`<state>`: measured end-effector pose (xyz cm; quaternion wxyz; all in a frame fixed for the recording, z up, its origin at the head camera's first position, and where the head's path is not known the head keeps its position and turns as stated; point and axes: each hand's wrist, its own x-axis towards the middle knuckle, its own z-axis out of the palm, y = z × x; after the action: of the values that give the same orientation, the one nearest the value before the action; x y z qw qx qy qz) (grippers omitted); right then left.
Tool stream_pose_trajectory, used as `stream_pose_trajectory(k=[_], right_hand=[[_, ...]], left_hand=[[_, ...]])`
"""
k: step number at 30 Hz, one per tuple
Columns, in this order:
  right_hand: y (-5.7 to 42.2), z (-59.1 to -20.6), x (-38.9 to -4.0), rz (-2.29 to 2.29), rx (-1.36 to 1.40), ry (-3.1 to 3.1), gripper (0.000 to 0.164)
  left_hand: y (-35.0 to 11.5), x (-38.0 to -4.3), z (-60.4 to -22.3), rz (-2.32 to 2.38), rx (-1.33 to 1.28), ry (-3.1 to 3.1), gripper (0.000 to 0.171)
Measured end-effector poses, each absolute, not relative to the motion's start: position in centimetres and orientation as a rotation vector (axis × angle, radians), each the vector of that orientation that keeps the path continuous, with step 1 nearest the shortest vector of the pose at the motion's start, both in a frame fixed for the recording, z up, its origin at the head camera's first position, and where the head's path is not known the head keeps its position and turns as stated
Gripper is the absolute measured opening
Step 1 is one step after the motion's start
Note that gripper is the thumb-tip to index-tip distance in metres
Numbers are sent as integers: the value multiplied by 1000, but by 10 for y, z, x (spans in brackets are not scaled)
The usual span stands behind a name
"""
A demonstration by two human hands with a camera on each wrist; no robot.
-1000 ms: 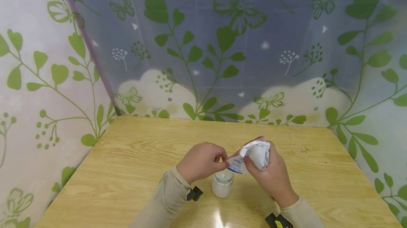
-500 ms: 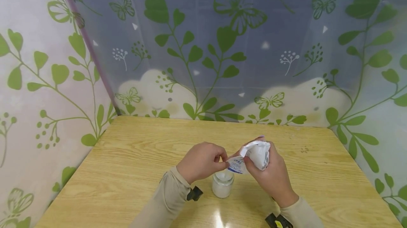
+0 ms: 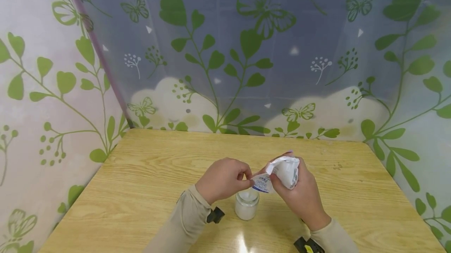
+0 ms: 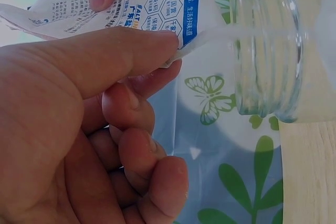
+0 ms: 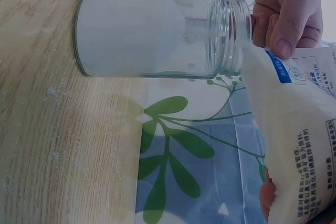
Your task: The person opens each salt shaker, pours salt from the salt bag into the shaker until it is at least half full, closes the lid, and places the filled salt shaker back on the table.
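Observation:
A glass jar (image 3: pixel 246 208) stands upright on the table, lidless. White grains (image 5: pixel 131 32) fill more than half of it in the right wrist view. Above its mouth tilts a white salt bag (image 3: pixel 262 183) with blue print, and a pale stream runs from its cut corner into the jar in the left wrist view. My left hand (image 3: pixel 225 179) pinches that corner between thumb and forefinger, its other fingers curled loosely. Around the body of the bag, my right hand (image 3: pixel 305 192) keeps a grip, with the thumb in front. The far fingers are partly hidden behind the bag.
Scattered white grains (image 5: pixel 52 95) lie on the wooden table (image 3: pixel 158 159) near the jar. Printed curtains (image 3: pixel 218 49) with leaves and butterflies close off the table's back and sides. Black straps with camera mounts sit at both wrists.

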<state>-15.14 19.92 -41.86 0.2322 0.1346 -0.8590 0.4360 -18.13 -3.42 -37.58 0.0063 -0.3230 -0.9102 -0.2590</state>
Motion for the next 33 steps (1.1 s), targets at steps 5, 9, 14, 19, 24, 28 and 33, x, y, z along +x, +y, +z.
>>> stream_pose_trajectory(k=[5,9,14,19,24,28,33], right_hand=[[199,-419,-151,1196,365,-2367,48],[199,-418,-151,1200,368,-2362,48],[198,-418,-150,1202,368,-2357,48],[198,-418,-150,1193,361,-2356,48],[198,-418,-150,1185,361,-2356,49],[198,-418,-149,1183,360,-2358,49],[197,-419,-148,1181,359,-2359,49]], left_hand=[[-34,-181,-376,-808,-1014,-2841,11],[-34,-181,-376,-822,-1000,-2844,10],[-34,-181,-375,-836,-989,-2847,10],[-35,-180,-375,-843,-991,-2844,10],[-35,-181,-376,-841,-995,-2842,10],[-36,-180,-376,-836,-997,-2845,10],[-36,-179,-376,-829,-998,-2847,11]])
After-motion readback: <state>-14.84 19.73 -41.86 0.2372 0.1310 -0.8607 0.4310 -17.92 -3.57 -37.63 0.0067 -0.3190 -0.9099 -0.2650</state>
